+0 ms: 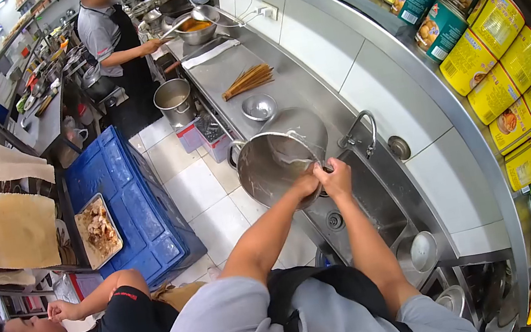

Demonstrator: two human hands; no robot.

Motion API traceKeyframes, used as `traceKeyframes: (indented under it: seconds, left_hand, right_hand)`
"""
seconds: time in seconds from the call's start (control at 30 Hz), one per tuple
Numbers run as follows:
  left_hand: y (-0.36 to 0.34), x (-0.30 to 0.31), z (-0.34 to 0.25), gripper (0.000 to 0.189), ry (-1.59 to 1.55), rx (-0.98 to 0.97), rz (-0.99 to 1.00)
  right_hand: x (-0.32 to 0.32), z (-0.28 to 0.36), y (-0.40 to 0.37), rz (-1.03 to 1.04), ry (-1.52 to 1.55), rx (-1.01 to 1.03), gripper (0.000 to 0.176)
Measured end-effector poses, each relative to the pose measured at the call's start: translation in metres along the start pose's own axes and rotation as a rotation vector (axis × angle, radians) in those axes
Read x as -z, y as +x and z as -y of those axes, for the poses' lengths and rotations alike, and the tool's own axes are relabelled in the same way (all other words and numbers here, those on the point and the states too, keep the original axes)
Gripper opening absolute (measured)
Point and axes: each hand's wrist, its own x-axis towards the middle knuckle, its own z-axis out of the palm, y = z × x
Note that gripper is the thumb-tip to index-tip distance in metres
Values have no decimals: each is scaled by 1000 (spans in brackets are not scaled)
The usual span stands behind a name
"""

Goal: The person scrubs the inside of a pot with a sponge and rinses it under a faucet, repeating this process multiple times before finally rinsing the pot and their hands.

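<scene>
A large steel pot [275, 164] is tipped on its side over the edge of a steel sink [381, 207], its mouth facing the floor side. My left hand [307, 184] grips the pot's rim on its near edge. Right beside it, my right hand [336, 179] is closed at the same part of the rim, and the two hands touch. What lies under my right fingers is hidden. A curved tap [359, 128] stands on the counter just past the pot.
A small steel bowl [259, 107] and a bundle of sticks [247, 81] lie on the counter. On the floor are a steel bucket [174, 103] and blue crates [126, 200] bearing a food tray [98, 229]. One person [113, 44] works at the far end, another [118, 325] crouches close. Cans [504, 61] line the shelf.
</scene>
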Motion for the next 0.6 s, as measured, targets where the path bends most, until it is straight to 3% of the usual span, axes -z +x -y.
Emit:
traceKeyframes:
  seconds: [0.03,0.1,0.13,0.2,0.23,0.3,0.33,0.43,0.5,0.53,0.57,0.6]
  left_hand:
    - [10,0,18,54,4,-4,5]
    - [-1,5,60,55,376,-284,86]
    - [-52,63,-14,54,915,-77,241]
    - [-33,98,12,54,1518,-127,-36]
    - [-33,87,10,54,1518,-129,-35]
    - [-27,54,-7,58,1017,102,104]
    - [-23,42,-19,58,1022,102,99]
    - [-20,10,-52,55,-520,9,163]
    - [4,4,-9,50,-26,-256,193]
    - [-37,22,-26,45,260,-271,46]
    - [-55,47,-49,45,269,-246,8]
    - [-66,76,-60,48,762,-170,62]
  right_hand:
    - [2,-2,6,-7,-1,-2,46]
    - [17,-4,6,25,35,-90,47]
    - [26,-6,9,111,-45,-190,43]
    - [19,4,5,89,-8,-155,43]
    - [18,6,-2,82,16,-134,43]
    - [16,7,2,76,-4,-119,44]
    - [13,7,5,73,-22,-109,45]
    - [11,-3,14,34,-88,-148,50]
    - [10,-33,24,3,-60,-252,52]
    - [19,-40,28,65,23,-299,54]
    - [26,-46,31,137,112,-339,55]
    - [23,-57,29,95,61,-335,56]
